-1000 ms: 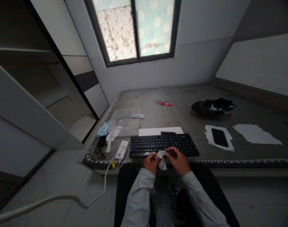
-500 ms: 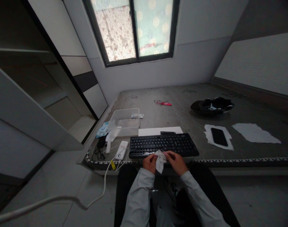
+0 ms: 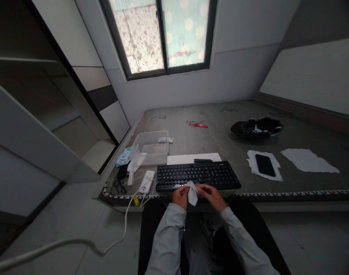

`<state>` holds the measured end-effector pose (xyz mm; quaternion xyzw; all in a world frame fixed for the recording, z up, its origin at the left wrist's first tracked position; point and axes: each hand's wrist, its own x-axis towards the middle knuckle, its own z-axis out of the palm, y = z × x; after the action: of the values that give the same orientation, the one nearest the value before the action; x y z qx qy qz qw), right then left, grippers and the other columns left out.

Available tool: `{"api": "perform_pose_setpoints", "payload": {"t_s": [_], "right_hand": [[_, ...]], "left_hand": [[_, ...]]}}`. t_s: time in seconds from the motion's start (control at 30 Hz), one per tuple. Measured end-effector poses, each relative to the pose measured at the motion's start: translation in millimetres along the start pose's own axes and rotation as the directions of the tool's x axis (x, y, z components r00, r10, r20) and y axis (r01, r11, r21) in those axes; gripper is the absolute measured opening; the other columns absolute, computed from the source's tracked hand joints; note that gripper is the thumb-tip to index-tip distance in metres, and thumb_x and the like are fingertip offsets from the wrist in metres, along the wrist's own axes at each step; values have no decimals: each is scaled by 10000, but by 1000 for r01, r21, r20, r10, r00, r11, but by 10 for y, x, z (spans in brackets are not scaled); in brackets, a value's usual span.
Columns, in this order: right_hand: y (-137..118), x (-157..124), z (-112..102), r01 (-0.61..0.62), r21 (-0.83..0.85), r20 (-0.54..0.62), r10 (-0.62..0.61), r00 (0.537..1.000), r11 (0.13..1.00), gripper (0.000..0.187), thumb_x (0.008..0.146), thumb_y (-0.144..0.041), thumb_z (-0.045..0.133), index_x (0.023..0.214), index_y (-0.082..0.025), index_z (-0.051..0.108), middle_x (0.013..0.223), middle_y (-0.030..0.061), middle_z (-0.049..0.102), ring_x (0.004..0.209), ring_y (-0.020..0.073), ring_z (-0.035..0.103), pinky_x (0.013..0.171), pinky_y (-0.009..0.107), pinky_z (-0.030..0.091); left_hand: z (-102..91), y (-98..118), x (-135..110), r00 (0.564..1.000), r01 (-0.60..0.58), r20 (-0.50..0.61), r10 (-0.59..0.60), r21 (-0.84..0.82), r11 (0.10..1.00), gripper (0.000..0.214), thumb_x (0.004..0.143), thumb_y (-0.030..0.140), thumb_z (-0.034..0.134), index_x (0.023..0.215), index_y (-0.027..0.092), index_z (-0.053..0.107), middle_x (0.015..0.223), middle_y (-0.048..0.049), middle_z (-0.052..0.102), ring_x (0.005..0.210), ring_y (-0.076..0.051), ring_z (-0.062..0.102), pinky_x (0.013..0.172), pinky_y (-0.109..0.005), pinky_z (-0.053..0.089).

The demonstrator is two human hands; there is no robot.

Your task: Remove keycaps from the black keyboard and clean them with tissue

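Hanging between the two hands, a crumpled white wipe (image 3: 192,193) is being pinched at its top edge by the left hand (image 3: 180,196) and the right hand (image 3: 213,195), fingers of both closing on it. A black keyboard (image 3: 197,175) is lying on the table (image 3: 220,137) just beyond the hands. A white power bank (image 3: 147,181) is sitting near the left hand, and a black phone (image 3: 265,165) is resting well off past the right hand.
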<state>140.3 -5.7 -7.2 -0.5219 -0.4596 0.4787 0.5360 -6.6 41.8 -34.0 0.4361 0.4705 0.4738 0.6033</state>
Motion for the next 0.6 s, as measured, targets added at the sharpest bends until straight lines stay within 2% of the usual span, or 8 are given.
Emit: {"api": "perform_pose_setpoints", "payload": {"t_s": [0.1,0.2,0.27,0.37,0.47,0.6], "right_hand": [[24,-9,55,-22,52,-8,23,1000,998,352,638,-457,734,830,-170,666,942,91,698,948,255,631,869,384,483],[104,-10,113,-26,85,-2,26,1000,996,450,582,-364,791,959,-181,630,1015,92,682,958,247,637,871,389,493],[161,-3,138,-33,96,-4,34,999,995,529,577,-344,792,1044,-180,607,1070,105,668,970,249,638,882,403,490],[211,9,142,-30,60,-57,34,998,998,495,614,-375,761,1036,-154,627,1059,123,675,960,254,644,886,406,486],[207,15,114,-15,33,-62,17,998,999,438,670,-420,713,1002,-138,662,1000,122,698,907,256,658,850,393,502],[168,15,68,3,-35,-103,-7,995,999,451,681,-481,686,971,-136,697,942,110,717,867,272,662,774,369,525]], "left_hand": [[-6,-28,21,1000,-19,24,18,48,999,397,565,472,736,785,142,731,762,-67,726,697,-196,662,651,-288,529],[-20,-70,38,999,-50,-2,50,101,994,389,580,457,730,803,138,729,805,-76,728,763,-211,662,725,-308,521],[-32,-94,46,997,-70,-23,74,137,988,388,582,451,731,812,139,729,831,-83,727,806,-221,655,775,-327,509],[-49,-118,51,994,-89,-42,98,173,981,378,587,445,729,814,143,731,851,-84,725,838,-226,645,816,-344,494],[-60,-128,54,994,-85,-50,95,184,979,379,570,435,739,799,133,727,807,-82,722,799,-221,646,780,-337,502],[-47,-118,47,997,-61,-39,68,160,985,372,551,413,745,785,125,720,752,-74,714,726,-203,650,693,-304,515]]}}
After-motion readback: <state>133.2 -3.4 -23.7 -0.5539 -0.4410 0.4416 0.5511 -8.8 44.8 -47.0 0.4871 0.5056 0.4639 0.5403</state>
